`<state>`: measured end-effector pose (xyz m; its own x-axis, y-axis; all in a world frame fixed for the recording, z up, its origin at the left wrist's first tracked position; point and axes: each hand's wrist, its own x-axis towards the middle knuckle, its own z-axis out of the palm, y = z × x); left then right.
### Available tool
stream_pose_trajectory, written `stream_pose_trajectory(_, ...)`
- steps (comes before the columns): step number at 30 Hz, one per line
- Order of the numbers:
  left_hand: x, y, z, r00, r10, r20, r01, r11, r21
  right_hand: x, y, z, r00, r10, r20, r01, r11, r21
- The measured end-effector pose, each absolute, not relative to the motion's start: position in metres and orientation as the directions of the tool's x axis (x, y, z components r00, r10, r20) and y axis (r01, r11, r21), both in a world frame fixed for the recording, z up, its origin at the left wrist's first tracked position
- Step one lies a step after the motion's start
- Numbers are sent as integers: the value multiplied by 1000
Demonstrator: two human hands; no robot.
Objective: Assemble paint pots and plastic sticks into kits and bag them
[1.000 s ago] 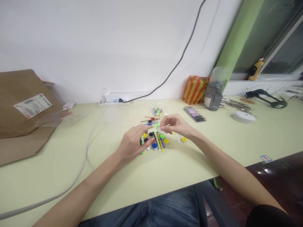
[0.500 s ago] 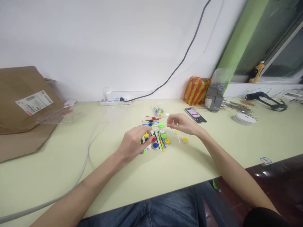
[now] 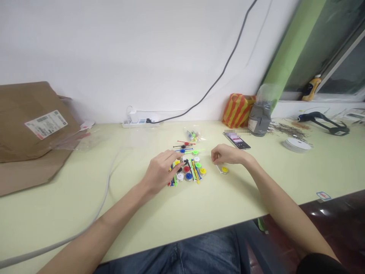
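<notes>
A pile of small coloured plastic discs and thin sticks (image 3: 190,169) lies on the pale yellow table (image 3: 182,213). My left hand (image 3: 161,172) rests on the pile's left side, fingers curled down onto the pieces; what they grip is hidden. My right hand (image 3: 228,154) is lowered to the table right of the pile, fingers pinched together near a thin white stick (image 3: 219,168) and a yellow disc (image 3: 224,169). Whether the fingers still hold the stick I cannot make out. A small clear bag of pieces (image 3: 192,134) lies behind the pile.
A phone (image 3: 238,140) lies behind my right hand. A striped orange pouch (image 3: 238,110), a grey bag (image 3: 259,118), a white spool (image 3: 297,144) and a black tool (image 3: 325,120) sit to the right. A power strip (image 3: 140,120) with cables and a brown package (image 3: 31,125) are at the left.
My right hand has moved right and down from above the pile to the table beside the yellow disc. My left hand has stayed on the pile.
</notes>
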<state>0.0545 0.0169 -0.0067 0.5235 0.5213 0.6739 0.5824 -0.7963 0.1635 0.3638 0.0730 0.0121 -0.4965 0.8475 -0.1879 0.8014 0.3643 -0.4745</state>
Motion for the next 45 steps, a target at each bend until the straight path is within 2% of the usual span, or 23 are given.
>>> stream_pose_trajectory(6,52,19,-9,526,525,669,589,-792,159,366,75,9,-505,850,-149,783,380,-492)
stream_pose_trajectory(12,53,18,-8,531,530,661,597,-788,152,366,76,11,-575,816,-64,715,463,-524)
stream_pose_trajectory(18,52,19,-9,535,527,661,591,-792,153,358,66,27,-626,754,199,521,594,-612)
stream_pose_trajectory(22,52,20,-10,539,528,657,593,-791,149,355,62,32,-495,757,426,348,622,-701)
stream_pose_trajectory(24,52,20,-10,538,525,660,590,-794,150,354,62,32,-413,781,468,240,589,-772)
stream_pose_trajectory(27,53,20,-10,538,518,665,584,-798,149,351,61,30,-311,826,471,93,519,-849)
stream_pose_trajectory(31,53,20,-10,538,522,661,590,-794,148,344,60,28,-235,858,457,-22,465,-885)
stream_pose_trajectory(39,53,19,-9,543,527,654,585,-796,156,348,76,6,-126,966,226,-8,227,-974)
stream_pose_trajectory(45,53,19,-10,543,535,647,581,-796,169,345,82,-7,-53,979,198,-99,193,-976)
